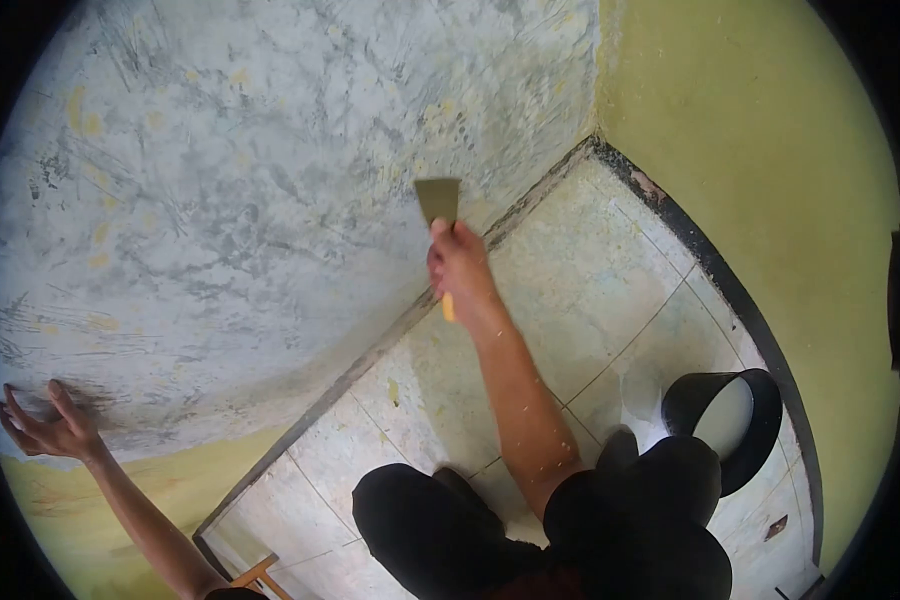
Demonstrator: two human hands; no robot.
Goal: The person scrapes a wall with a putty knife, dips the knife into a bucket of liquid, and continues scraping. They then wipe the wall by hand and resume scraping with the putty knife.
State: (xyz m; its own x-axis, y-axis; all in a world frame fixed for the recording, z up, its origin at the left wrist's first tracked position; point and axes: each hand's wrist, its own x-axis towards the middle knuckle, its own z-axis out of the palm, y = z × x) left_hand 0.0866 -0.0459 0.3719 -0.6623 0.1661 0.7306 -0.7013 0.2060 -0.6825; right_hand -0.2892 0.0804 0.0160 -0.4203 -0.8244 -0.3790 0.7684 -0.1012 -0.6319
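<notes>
My right hand (461,270) is wrapped around the yellow handle of a putty knife (438,197). Its wide metal blade points up and overlaps the scraped, grey-white wall (260,200), near the corner. Over at the far left, my left hand (52,425) rests against the same wall with its fingers spread and nothing in them. Dark scrape marks and patches of old yellow paint show across this wall surface.
A black bucket (772,425) with whitish liquid stands on the tiled floor (620,290) at my right knee. The yellow-green wall (770,150) rises on the right above a dark skirting. An orange-handled tool (260,574) lies at the lower left. Paint flakes dot the tiles.
</notes>
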